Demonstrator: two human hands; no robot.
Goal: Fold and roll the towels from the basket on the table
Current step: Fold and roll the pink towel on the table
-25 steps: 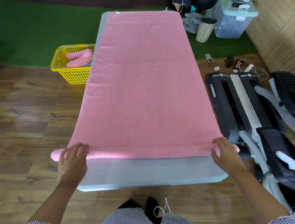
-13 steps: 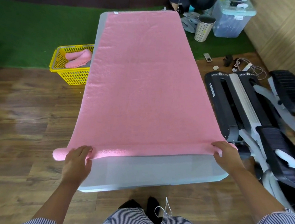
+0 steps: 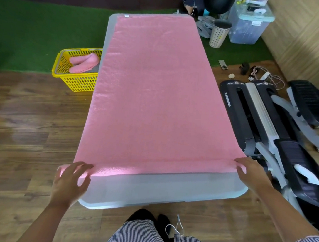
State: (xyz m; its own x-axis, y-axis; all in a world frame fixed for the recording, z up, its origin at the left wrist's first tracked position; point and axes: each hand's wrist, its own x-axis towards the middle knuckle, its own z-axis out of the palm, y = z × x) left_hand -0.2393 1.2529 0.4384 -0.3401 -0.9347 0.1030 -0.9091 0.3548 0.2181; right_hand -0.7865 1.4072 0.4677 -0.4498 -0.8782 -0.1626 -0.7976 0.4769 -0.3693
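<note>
Pink terry towel (image 3: 157,93) lies flat along a grey table (image 3: 160,190), filling the frame's centre, its near end turned into a thin roll across the lower middle. To roll it well, both ends should likely advance evenly, kept tight, so it stays straight. At lower left, the left hand (image 3: 70,182) rests spread-fingered on the roll's end; at lower right, the right hand (image 3: 250,173) curls around the other end. Upper left, a yellow basket (image 3: 75,82) on the floor holds more pink towels.
</note>
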